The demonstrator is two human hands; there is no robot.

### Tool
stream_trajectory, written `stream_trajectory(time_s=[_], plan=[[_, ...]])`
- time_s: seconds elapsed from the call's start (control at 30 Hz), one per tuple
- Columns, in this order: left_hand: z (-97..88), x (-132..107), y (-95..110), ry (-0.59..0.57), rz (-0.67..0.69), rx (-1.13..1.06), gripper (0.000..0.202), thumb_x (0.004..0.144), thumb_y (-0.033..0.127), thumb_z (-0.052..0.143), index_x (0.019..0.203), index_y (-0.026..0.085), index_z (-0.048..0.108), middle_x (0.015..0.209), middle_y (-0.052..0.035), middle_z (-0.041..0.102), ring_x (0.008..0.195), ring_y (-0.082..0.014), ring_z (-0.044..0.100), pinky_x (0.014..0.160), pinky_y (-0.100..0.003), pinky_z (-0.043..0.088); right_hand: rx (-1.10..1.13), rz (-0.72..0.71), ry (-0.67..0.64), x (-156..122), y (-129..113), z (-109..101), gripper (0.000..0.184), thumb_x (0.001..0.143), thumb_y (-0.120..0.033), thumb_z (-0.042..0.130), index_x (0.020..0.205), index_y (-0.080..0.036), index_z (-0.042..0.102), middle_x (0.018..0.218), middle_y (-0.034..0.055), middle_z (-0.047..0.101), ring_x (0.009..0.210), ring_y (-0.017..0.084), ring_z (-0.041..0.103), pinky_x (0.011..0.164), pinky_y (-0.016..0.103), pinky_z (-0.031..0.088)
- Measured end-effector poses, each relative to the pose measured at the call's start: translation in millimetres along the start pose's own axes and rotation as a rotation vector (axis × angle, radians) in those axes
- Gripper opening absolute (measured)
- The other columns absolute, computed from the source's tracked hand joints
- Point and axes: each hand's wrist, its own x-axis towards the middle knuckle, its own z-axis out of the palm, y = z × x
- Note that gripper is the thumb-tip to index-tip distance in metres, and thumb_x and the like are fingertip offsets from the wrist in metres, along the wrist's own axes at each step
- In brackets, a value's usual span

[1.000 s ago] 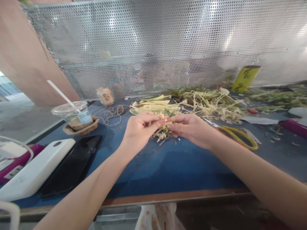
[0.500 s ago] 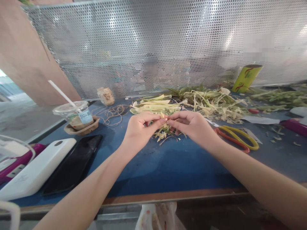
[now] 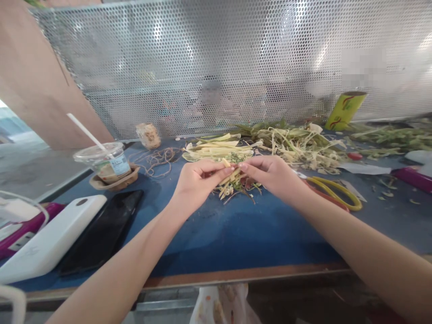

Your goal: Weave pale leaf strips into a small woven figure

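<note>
My left hand [image 3: 204, 180] is closed in a pinch on a small pale yellow stalk piece [image 3: 226, 163], which sticks up by the thumb and forefinger. Close beside it my right hand [image 3: 266, 173] pinches with thumb and fingertips; what lies between them is too small to make out. Under both hands is a small heap of plant scraps [image 3: 229, 192], yellowish bits mixed with green leaves. Just beyond lies a row of pale green stalks [image 3: 216, 150]. Scissors with yellow and orange handles [image 3: 340, 193] rest to the right of my right wrist.
A lidded cup with straw [image 3: 104, 164], a white power bank [image 3: 57, 234] and a black phone [image 3: 104, 229] are on the left. Tangled twine [image 3: 157, 162] lies behind them. Leafy greens [image 3: 297, 144] and a yellow-green tube [image 3: 346, 110] stand before the perforated metal screen [image 3: 216, 54].
My right hand's fingertips have shifted slightly right, opening a small gap from the left hand's fingertips. More of the scrap heap shows between them.
</note>
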Motion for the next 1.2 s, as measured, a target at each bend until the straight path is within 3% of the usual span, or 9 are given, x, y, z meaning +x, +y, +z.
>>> stream_trajectory(time_s=[0.33,0.57,0.77,0.97,1.2], plan=[[-1.2,1.0,-3.8,-0.045,-0.044,-0.050,0.015,0.069,0.030,0.065,0.068,0.016,0.071,0.061,-0.0005,0.061,0.052,-0.0092,0.047,0.048,-0.022,0.036,-0.008,-0.005,0.014,-0.5,-0.2,2.8,0.015,0.076,-0.029,0.057,0.075,-0.016,0.062,0.058,-0.0010,0.062,0.055,0.011,0.059,0.058,0.023,0.048],[-1.1,1.5,-2.5,0.010,0.030,0.018,0.010,0.067,0.027,0.067,0.066,0.018,0.071,0.067,-0.0023,0.065,0.063,-0.0134,0.057,0.058,-0.024,0.043,-0.009,0.020,-0.006,-0.2,-0.3,2.5,0.018,0.074,-0.034,0.057,0.074,-0.017,0.063,0.060,-0.0004,0.062,0.057,0.011,0.059,0.059,0.024,0.048],[-1.4,1.5,-4.2,-0.004,0.052,0.047,0.009,0.069,0.025,0.066,0.069,0.018,0.071,0.071,-0.0030,0.067,0.068,-0.0141,0.059,0.062,-0.024,0.045,-0.015,-0.005,-0.063,1.6,5.1,1.8,0.019,0.070,-0.033,0.062,0.078,-0.016,0.065,0.067,0.0013,0.065,0.063,0.014,0.061,0.061,0.026,0.049],[-1.7,0.1,-6.5,0.006,0.097,0.121,0.012,0.070,0.028,0.065,0.069,0.018,0.071,0.067,-0.0026,0.066,0.064,-0.0139,0.058,0.057,-0.024,0.043,-0.104,-0.050,-0.047,1.0,4.3,3.3,0.029,0.071,-0.034,0.060,0.095,-0.018,0.064,0.088,0.0037,0.069,0.080,0.016,0.063,0.071,0.026,0.049],[4.0,-5.6,-8.1,-0.027,0.190,0.211,0.012,0.075,0.022,0.061,0.079,0.020,0.072,0.074,-0.0027,0.064,0.066,-0.0129,0.056,0.058,-0.024,0.042,-0.096,0.054,-0.087,1.0,6.3,4.0,0.026,0.067,-0.037,0.064,0.083,-0.017,0.067,0.073,0.0021,0.067,0.068,0.016,0.062,0.062,0.026,0.048]])
